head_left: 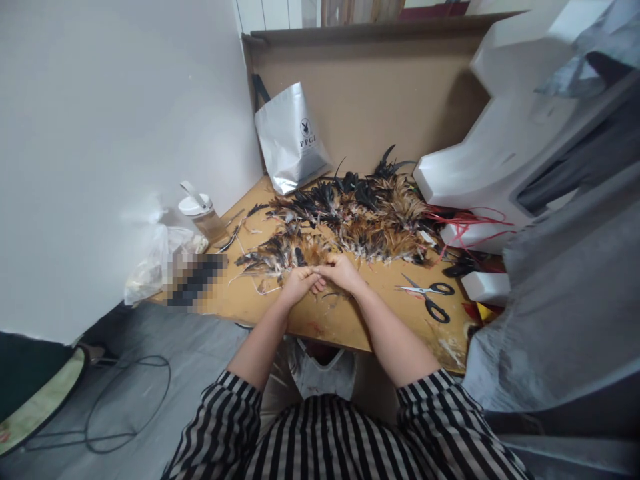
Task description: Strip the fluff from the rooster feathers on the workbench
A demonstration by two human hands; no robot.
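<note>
A near bunch of feathers (280, 252) is lying loosely spread on the bench (280, 308), showing grey and brown on its left and golden brown towards its right, with pale, wispy bases facing the near edge. Just behind it and to the right, a row of golden-brown feathers (377, 239) is fanning out, its whitish quill ends pointing nearward. Farther back, dark feathers (320, 200) are forming a long, uneven band, overlapping and mixing with brown. At that band's right end, a tan bunch (403, 199) is standing fuller, while black plumes (386, 167) are curving up behind it.
</note>
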